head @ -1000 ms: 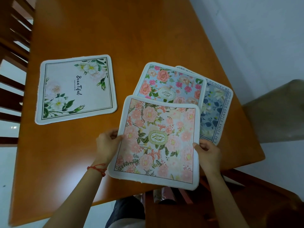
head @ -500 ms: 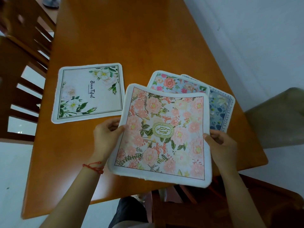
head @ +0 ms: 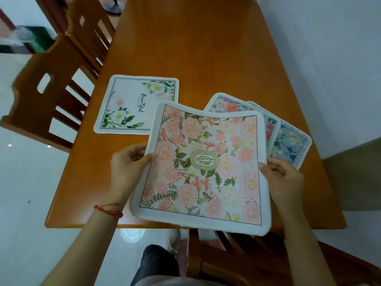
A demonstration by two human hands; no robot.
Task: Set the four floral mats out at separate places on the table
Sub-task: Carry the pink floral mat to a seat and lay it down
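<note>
We see the scene in soft, even daylight with no hard shadows. A pale sheen lies across the far part of the table (head: 195,48), and small bright glints dot the glossy floor (head: 24,162) at left. The wide lens bows straight lines near the borders. The chairs (head: 61,75) at left smear with motion blur; the centre stays fairly sharp.

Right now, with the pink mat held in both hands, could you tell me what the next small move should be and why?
Probably carry the pink mat forward and lay it on the bare far part of the table. Left hand and right hand hold it above the near edge, the white mat already lies alone, and the two mats at the right, blue-pink and navy, overlap.
</note>
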